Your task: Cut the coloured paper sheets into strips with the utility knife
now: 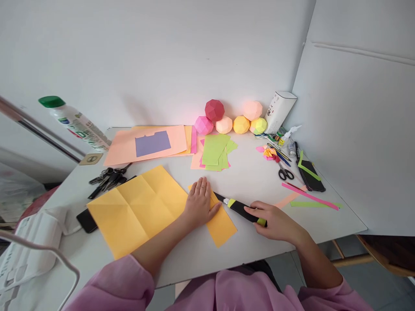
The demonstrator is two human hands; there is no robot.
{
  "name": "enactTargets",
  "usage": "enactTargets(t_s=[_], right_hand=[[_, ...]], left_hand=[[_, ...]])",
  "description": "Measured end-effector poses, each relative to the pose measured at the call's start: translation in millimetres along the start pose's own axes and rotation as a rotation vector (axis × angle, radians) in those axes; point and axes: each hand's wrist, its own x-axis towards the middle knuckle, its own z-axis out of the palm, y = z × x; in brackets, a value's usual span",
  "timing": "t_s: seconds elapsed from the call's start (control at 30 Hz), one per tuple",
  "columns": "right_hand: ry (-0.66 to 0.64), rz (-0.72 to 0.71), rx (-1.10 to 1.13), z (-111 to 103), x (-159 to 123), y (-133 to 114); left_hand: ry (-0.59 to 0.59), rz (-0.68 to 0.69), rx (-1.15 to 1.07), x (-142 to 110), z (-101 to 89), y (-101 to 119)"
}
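My left hand (200,203) lies flat with its fingers stretched out on a narrow orange paper strip (222,226), covering part of it. My right hand (275,219) is wrapped round the black and lime handle of a utility knife (241,209). The knife's dark blade points left and reaches the strip's edge beside my left thumb; whether it is in the paper I cannot tell. Left of my left hand is a large creased sheet of orange paper (139,207), partly under my forearm.
Behind lie green paper pieces (215,149), peach sheets (119,147) and several faceted paper balls (214,110). Scissors (285,174), a glue bottle (287,136) and paper strips (311,195) are at right. Keys (112,177), a phone (87,221) and a white bottle (78,125) stand or lie left.
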Motion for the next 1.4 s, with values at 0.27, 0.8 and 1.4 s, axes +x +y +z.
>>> enactTargets(t_s=[0.27, 0.8, 1.4], right_hand=[[-0.010, 0.009, -0.006, -5, 17, 0], [0.002, 0.004, -0.056, -5, 33, 1], [0.005, 0.017, -0.086, 0, 44, -1]], left_hand=[[-0.006, 0.003, -0.004, 1, 1.9, -1], [0.001, -0.017, -0.015, 1, 0.7, 1], [-0.005, -0.019, -0.004, 1, -0.9, 2]])
